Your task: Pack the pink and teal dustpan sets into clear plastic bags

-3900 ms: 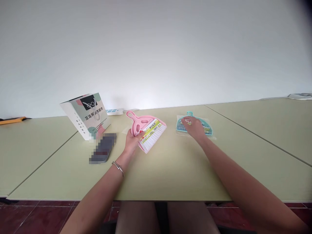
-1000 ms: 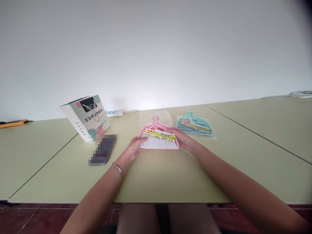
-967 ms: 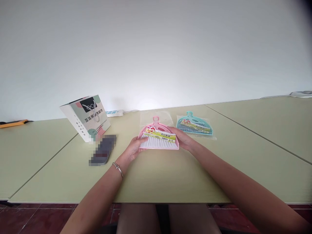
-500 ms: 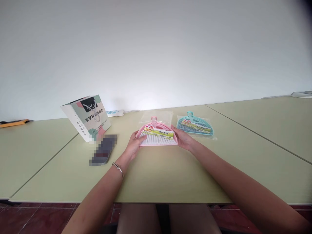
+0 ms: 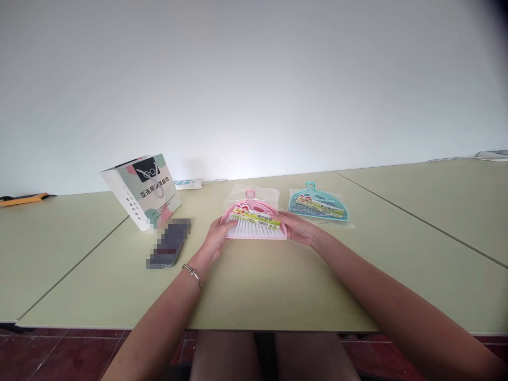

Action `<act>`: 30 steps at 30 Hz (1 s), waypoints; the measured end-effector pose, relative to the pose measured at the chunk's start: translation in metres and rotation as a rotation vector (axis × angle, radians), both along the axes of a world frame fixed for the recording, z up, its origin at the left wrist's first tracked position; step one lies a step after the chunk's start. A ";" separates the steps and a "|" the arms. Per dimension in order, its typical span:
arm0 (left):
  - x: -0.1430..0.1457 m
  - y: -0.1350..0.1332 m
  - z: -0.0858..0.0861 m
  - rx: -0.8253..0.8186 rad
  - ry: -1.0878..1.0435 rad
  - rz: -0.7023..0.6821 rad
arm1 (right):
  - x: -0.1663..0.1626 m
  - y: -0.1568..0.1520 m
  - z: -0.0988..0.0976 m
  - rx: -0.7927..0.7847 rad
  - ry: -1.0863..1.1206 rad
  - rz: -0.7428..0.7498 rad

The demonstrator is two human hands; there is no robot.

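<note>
Pink dustpan-and-brush set (image 5: 254, 229) is at mid-table, gripped in both hands. Nearest: the person's legs (image 5: 226, 354) under the table edge, dark red tiled floor (image 5: 59, 354) to either side. Pale green table (image 5: 278, 286) comes next, seams running through it. Silver bracelet (image 5: 192, 274) on the left wrist. Left hand (image 5: 216, 235) is partly closed on the set's left side, thumb on top over the white bristles, other fingers mostly hidden at the edge. Right hand (image 5: 297, 228) is partly closed on the right side, thumb side lying by the end of the label (image 5: 257, 217). Bristle edge faces the person, handle points away; can't tell if the underside touches the table. Dark, pixelated phone-like object (image 5: 169, 246) lies left of the left hand, apart from it. Clear plastic wrap (image 5: 273, 194) spreads behind the pink set. Teal dustpan set (image 5: 317, 207), also bagged, lies flat just beyond the right hand. Paper bag (image 5: 148, 190) with glasses print and rope handle stands left, tilted-looking. Further back: blue-and-white item (image 5: 188, 184) beside the bag, orange-and-black object (image 5: 24, 199) far left, whitish object (image 5: 494, 155) far right, then plain wall (image 5: 254, 90).
</note>
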State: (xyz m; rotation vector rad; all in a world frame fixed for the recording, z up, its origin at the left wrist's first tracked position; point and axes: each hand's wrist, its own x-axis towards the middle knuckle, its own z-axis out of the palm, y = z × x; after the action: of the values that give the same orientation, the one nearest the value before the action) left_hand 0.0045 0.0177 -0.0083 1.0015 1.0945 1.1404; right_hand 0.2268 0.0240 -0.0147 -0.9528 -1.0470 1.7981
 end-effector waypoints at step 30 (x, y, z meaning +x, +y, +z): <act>0.003 0.006 -0.012 -0.130 -0.044 0.070 | -0.016 -0.003 -0.004 -0.022 -0.096 -0.082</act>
State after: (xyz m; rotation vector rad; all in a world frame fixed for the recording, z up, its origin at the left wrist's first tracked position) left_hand 0.0073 0.0237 -0.0201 0.8390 1.1601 1.1274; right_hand 0.2110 0.0210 -0.0184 -1.0892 -1.0340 1.7142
